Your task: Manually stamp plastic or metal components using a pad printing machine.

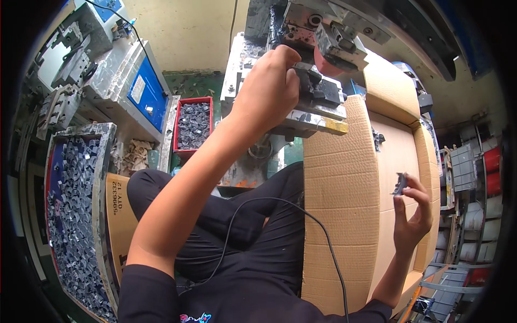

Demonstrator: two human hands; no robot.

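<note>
My left hand (272, 81) reaches up to the machine (336, 46), its fingers curled. What they grip, if anything, is hidden; a dark upright rod (274, 27) stands just beyond the knuckles. Beside this hand, a black fixture (323, 91) sits on the machine's bed, below a reddish pad (326, 63). Over at the right, my right hand (413, 218) pinches a small dark grey curved plastic part (399, 184) between thumb and fingers. It is held above the open cardboard box (342, 199).
Many similar grey parts fill a long tray (102, 215) at the left and a red bin (176, 126) on the floor. More dark parts (378, 140) lie in the box's far end. A black cable (280, 199) crosses my lap. Shelving (474, 188) stands at the right.
</note>
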